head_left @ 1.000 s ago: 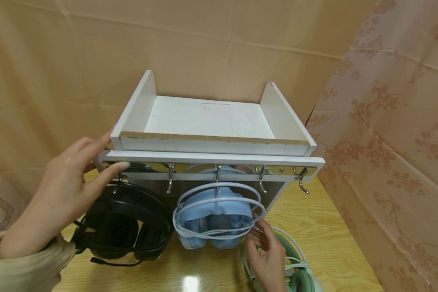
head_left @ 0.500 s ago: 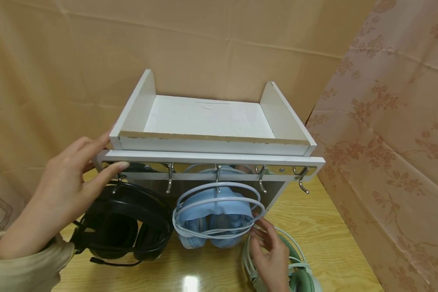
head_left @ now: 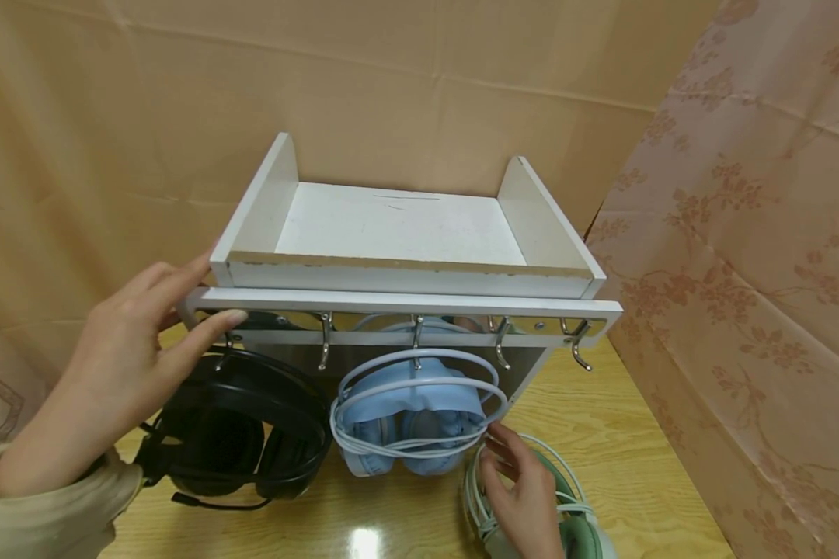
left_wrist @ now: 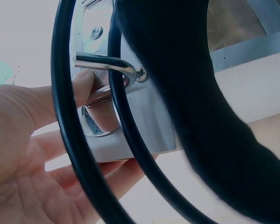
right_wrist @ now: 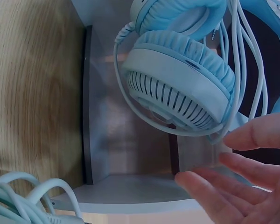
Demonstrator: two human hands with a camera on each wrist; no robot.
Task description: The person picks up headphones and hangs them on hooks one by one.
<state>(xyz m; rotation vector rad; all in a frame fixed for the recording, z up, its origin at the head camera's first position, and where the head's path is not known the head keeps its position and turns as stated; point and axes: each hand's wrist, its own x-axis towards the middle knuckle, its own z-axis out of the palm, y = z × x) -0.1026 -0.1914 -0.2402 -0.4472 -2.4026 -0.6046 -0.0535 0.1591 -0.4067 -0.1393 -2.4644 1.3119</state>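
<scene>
A white rack [head_left: 419, 299] with metal hooks along its front rail stands in the middle of the head view. My left hand [head_left: 129, 338] grips the rail's left end, thumb on the front and fingers behind. Just below it, a black headset [head_left: 273, 396] with a boom microphone hangs from the leftmost hook [left_wrist: 102, 61]. On the middle hook hang light-blue headphones [head_left: 412, 396] with their cable wound round them. My right hand [head_left: 524, 493] is beside their lower right side, fingers loosely spread at the cable [right_wrist: 245, 60] and holding nothing.
Green headphones [head_left: 583, 536] with a pale coiled cable lie on the wooden table [head_left: 608, 435], partly behind my right hand. Two bare hooks [head_left: 580, 345] stick out at the rail's right. A tan curtain [head_left: 391, 93] and a floral cloth [head_left: 762, 279] enclose the space.
My right hand has shifted slightly right and down, its fingertips drawing back from the blue headphones. My left hand, the rack and the hung headphones stay where they were.
</scene>
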